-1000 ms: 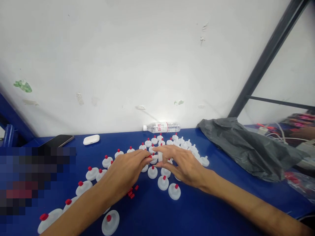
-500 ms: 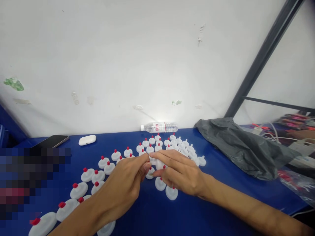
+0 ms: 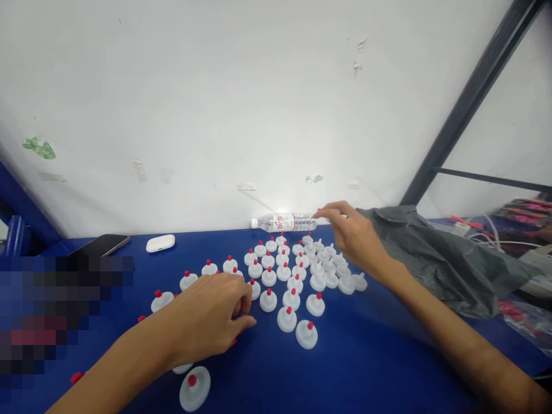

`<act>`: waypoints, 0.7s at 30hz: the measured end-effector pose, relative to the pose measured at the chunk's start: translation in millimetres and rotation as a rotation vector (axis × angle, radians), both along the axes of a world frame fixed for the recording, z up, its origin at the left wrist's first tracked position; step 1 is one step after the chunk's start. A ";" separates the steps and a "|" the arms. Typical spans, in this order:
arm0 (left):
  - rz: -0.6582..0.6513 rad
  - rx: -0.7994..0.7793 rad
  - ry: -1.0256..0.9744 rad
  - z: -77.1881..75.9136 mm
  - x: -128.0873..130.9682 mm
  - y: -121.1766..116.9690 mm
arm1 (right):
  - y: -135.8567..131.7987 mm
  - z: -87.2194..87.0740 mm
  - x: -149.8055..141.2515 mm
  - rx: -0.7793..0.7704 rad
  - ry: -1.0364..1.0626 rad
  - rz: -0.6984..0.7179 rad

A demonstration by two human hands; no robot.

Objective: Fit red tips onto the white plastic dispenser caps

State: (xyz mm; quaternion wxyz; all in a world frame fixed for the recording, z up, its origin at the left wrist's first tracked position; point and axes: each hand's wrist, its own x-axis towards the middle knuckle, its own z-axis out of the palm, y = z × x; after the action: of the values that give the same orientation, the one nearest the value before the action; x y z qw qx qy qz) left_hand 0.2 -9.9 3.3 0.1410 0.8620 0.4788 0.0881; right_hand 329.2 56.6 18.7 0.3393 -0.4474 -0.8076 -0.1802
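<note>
My left hand point(image 3: 211, 313) hovers low over the blue table among white, translucent disc-shaped pieces with short stems and red caps. Its fingers curl, the thumb stands apart from them, and nothing shows in the gap. A bit of red point(image 3: 233, 343) peeks out under the palm; whether it is touched is hidden. My right hand point(image 3: 351, 233) is raised near the bottle's right end, fingers stretched and bent down, with no piece visible in it. Below it cluster white pieces with bare stems point(image 3: 330, 264). Nearby stands a red-capped piece point(image 3: 315, 305).
A clear plastic bottle point(image 3: 284, 222) lies along the wall. A white case point(image 3: 160, 243) and a dark phone point(image 3: 101, 246) rest at the back left. On the right are a grey plastic bag point(image 3: 431, 259), white cables point(image 3: 487, 233) and a metal post point(image 3: 470, 109).
My hands have parted from the white piece they worked on together. The right hand has moved up and right towards the bottle; the left has drawn slightly left and down.
</note>
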 end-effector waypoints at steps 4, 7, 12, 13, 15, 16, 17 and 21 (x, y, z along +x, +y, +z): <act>-0.010 -0.024 0.065 -6.9 -4.9 1.0 | 27.3 -6.9 39.3 -0.123 0.053 -0.105; -0.020 0.002 0.076 -11.6 -7.2 2.6 | 38.8 -18.8 52.5 -0.268 0.003 -0.084; -0.062 0.048 0.076 -16.6 -7.2 1.6 | 42.0 -27.6 57.3 -0.464 -0.073 -0.017; -0.068 0.060 0.075 -16.2 -6.3 1.2 | 41.3 -26.5 57.0 -0.477 -0.079 -0.008; -0.075 0.087 0.072 -13.4 -3.6 0.7 | 39.1 -22.1 55.3 -0.474 -0.080 0.005; -0.078 0.103 0.068 -11.2 -2.1 0.8 | 37.6 -19.2 53.6 -0.461 -0.078 0.011; -0.079 0.121 0.064 -8.5 -0.7 1.2 | 35.8 -16.2 51.1 -0.444 -0.074 0.020; -0.077 0.208 0.065 0.2 3.0 4.0 | 25.5 -7.2 33.7 -0.381 -0.073 0.096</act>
State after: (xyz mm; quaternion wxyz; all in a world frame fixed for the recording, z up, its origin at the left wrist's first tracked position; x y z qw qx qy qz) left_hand 3.1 -6.0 3.5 0.0384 0.8921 0.4380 0.1040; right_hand 362.9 82.1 11.5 0.2272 -0.4579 -0.8591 -0.0237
